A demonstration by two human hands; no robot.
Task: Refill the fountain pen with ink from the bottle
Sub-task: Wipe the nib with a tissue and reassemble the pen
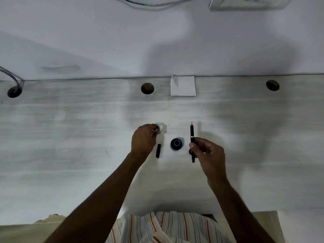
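Across the pale table (70,137), all that you need is gathered close around the ink bottle (176,144). Your right grip (208,152), just right of the bottle, is closed round the fountain pen. Your left grip (142,138), just left of the bottle, is curled on a pale scrap (157,128) that is too blurred to name. A folded white paper (183,85) lies well beyond the bottle, at the table's back edge. The bottle stands uncapped between your two wrists, and that is the main risk: either wrist sweeping inward could knock it over and spill ink. The fountain pen (192,135) is pinched near mid-barrel, with its nib pointing away from you past the bottle's right side and its tail poking out toward you. If you swing it carelessly, a wet nib could drip on the table. The pen cap (158,151) lies flat just left of the bottle, beside your left wrist, where a nudge might set it rolling.
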